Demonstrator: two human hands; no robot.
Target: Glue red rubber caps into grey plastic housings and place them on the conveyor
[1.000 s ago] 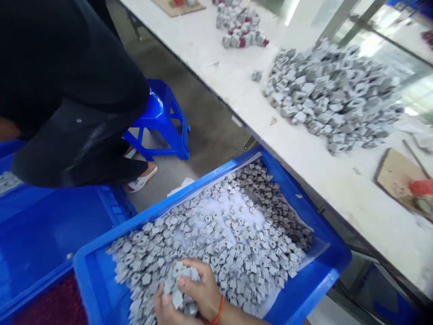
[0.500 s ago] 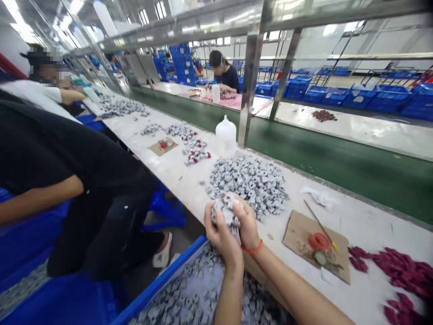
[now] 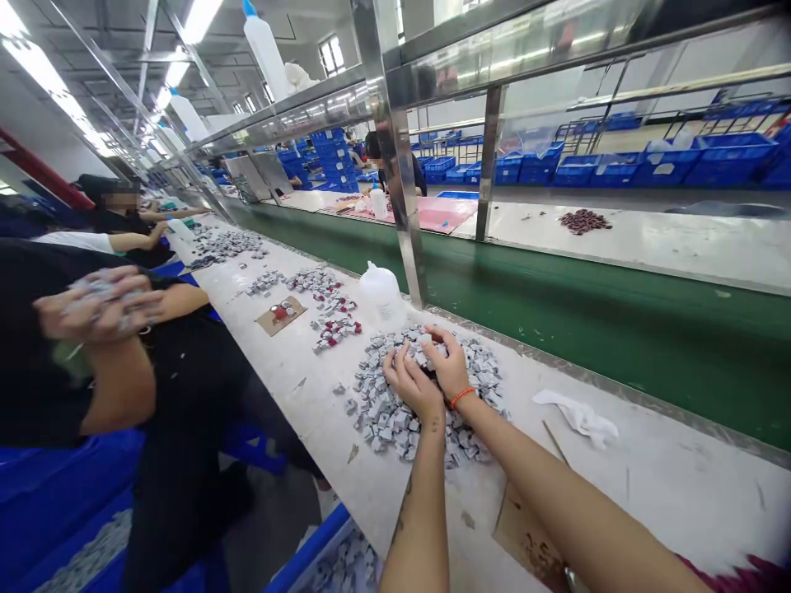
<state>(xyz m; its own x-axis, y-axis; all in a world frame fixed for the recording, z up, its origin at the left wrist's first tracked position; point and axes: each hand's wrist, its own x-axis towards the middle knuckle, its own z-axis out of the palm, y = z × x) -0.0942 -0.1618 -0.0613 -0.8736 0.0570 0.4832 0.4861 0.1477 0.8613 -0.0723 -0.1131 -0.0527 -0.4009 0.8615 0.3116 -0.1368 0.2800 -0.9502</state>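
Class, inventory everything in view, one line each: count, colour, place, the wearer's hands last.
Bench: one, white, centre
Grey pieces: countless, grey, heaped on bench
Nozzle bottle: one, white, behind heap
Mixed pieces: many, grey and red, left of bottle
Cardboard sheets: two, brown, left and lower right
Stick: one, brown, by nearer sheet
Crumpled cloth: one, white, right of heap
Dark red pieces: unclear, dark red, lower right
Green strip: one, green, beyond bench
Steel frame: one, silver, above
Capped bottles: several, white and blue, on frame
Bins: several, blue, background, left
Co-workers: several, mostly dark clothes, left, background
Bracelet: one, orange, right arm
Left hand, right hand: one each, bare, cupping grey pieces over heap
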